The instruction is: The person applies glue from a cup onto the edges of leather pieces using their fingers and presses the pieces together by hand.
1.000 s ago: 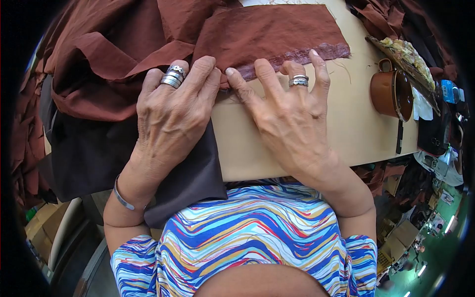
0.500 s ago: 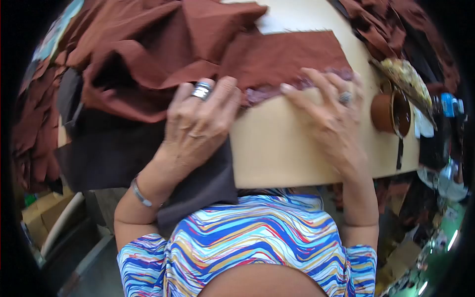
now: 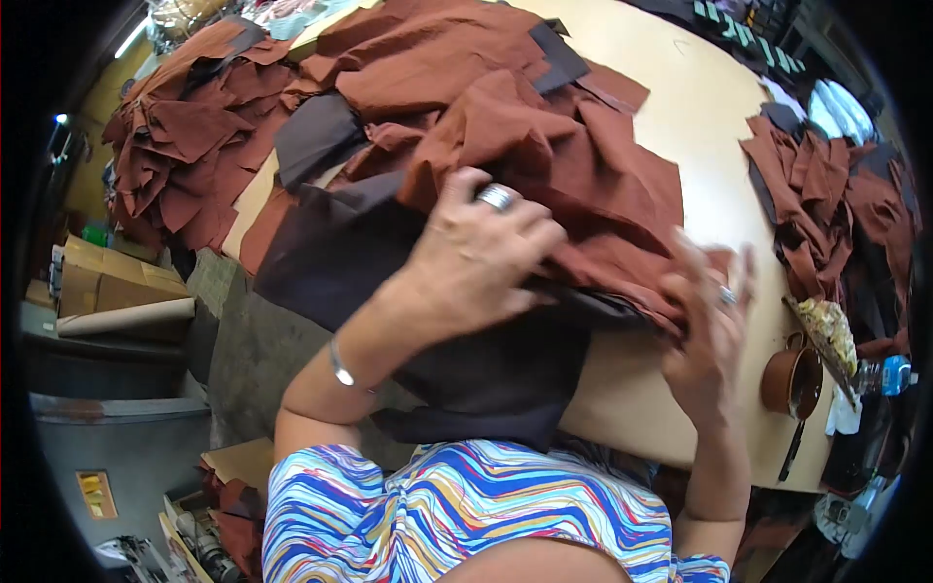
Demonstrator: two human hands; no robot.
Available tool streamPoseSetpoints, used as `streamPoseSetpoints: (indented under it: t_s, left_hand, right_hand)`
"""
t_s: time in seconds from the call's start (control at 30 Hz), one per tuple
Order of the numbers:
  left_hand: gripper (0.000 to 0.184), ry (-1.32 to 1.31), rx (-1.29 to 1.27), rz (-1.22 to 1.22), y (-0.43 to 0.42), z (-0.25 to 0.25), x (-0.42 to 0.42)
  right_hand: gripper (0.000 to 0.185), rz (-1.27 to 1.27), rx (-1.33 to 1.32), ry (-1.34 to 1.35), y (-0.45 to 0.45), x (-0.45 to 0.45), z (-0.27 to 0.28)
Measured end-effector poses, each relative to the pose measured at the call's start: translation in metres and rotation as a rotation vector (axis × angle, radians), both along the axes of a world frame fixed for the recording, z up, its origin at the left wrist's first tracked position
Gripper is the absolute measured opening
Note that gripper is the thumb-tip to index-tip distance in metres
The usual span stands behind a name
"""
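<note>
My left hand (image 3: 486, 255), with a wide silver ring, lies over the near edge of a rumpled reddish-brown fabric piece (image 3: 598, 165). Its fingers are bent and closed on the cloth, tips partly hidden. At the right end of the same cloth is my right hand (image 3: 708, 316); its fingers are spread, somewhat blurred, and touch the gathered edge. Under my left hand and forearm, a dark, nearly black cloth (image 3: 486, 360) spreads over the table and hangs off its near edge.
More reddish-brown pieces (image 3: 194, 136) are heaped at the left, with another pile (image 3: 826, 214) at the right. A brown mug (image 3: 789, 381) stands near the right edge of the tan table (image 3: 622, 389), close to a water bottle (image 3: 882, 375). Cardboard boxes (image 3: 112, 282) sit at lower left.
The view has shifted, showing more of the table and piles. The reddish-brown cloth that lay flat with its purplish edge showing is now folded toward me, covering that edge. My right fingers have lifted.
</note>
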State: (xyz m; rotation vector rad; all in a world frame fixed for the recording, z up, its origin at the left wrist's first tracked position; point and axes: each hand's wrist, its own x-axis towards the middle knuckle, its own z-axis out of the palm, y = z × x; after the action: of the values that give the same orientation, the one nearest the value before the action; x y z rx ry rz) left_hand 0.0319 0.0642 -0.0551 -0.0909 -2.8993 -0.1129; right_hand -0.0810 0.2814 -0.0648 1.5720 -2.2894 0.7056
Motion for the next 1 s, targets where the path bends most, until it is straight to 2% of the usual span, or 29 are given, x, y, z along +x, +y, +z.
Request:
streamPoseSetpoints:
  t_s: [0.07,0.17,0.2,0.27,0.3,0.33,0.4,0.47,0.5,0.6,0.63,0.67,0.73,0.8,0.83,0.9,0.93,1.0]
  left_hand:
    - [0.043,0.077,-0.108,0.074,-0.028,0.005,0.008]
    - [0.042,0.091,-0.206,-0.008,-0.045,0.000,0.002]
    - [0.032,0.107,-0.218,-0.128,-0.049,-0.006,-0.004]
    - [0.017,-0.015,-0.029,-0.161,-0.039,-0.019,-0.006]
    - [0.009,-0.273,0.092,-0.114,-0.035,-0.009,-0.007]
    - [0.010,-0.227,0.184,-0.143,-0.035,-0.006,0.000]
    - [0.017,-0.429,0.230,-0.126,-0.040,0.024,0.005]
    - [0.024,-0.277,0.197,-0.144,-0.057,0.039,0.008]
    - [0.031,-0.123,0.094,-0.120,-0.067,0.052,0.006]
    - [0.020,0.290,-0.351,0.071,-0.119,0.102,-0.011]
    - [0.023,0.431,-0.629,0.151,-0.139,0.128,-0.015]
    - [0.028,0.246,-0.806,0.528,-0.139,0.160,-0.016]
    - [0.016,0.715,-0.922,0.652,-0.150,0.193,-0.015]
    - [0.019,0.925,-0.935,0.657,-0.175,0.220,-0.012]
    - [0.028,0.865,-1.138,0.697,-0.204,0.224,-0.001]
    - [0.048,0.786,-1.265,0.732,-0.232,0.209,-0.009]
    - [0.049,0.770,-1.191,0.735,-0.225,0.186,-0.017]
    - [0.061,0.441,-1.089,0.896,-0.225,0.128,-0.032]
  right_hand:
    - [0.075,-0.054,-0.105,0.089,0.019,-0.001,0.014]
    - [0.066,-0.137,-0.202,0.089,0.034,-0.003,0.024]
    - [0.066,-0.157,-0.186,0.090,0.037,-0.004,0.026]
    - [0.065,-0.200,-0.150,0.088,0.042,-0.007,0.032]
    - [0.065,-0.232,-0.120,0.168,0.044,-0.009,0.039]
    - [0.066,-0.240,-0.190,0.087,0.044,-0.010,0.042]
    - [0.067,-0.253,-0.299,-0.067,0.041,-0.013,0.046]
    - [0.069,-0.259,-0.295,-0.169,0.022,-0.026,0.058]
    - [0.070,-0.232,-0.309,-0.158,0.005,-0.035,0.062]
    - [0.072,-0.073,-0.407,-0.011,-0.056,-0.070,0.084]
    - [0.067,-0.035,-0.474,0.140,-0.077,-0.085,0.101]
    - [0.063,-0.010,-0.544,0.304,-0.098,-0.100,0.118]
    - [0.056,-0.077,-0.694,0.577,-0.148,-0.102,0.156]
    - [0.056,-0.098,-0.746,0.628,-0.181,-0.094,0.170]
    - [0.056,-0.097,-0.747,0.619,-0.195,-0.096,0.170]
    - [0.055,-0.107,-0.708,0.595,-0.214,-0.110,0.156]
    - [0.055,-0.114,-0.661,0.592,-0.220,-0.120,0.143]
    - [0.055,-0.103,-0.582,0.577,-0.231,-0.128,0.113]
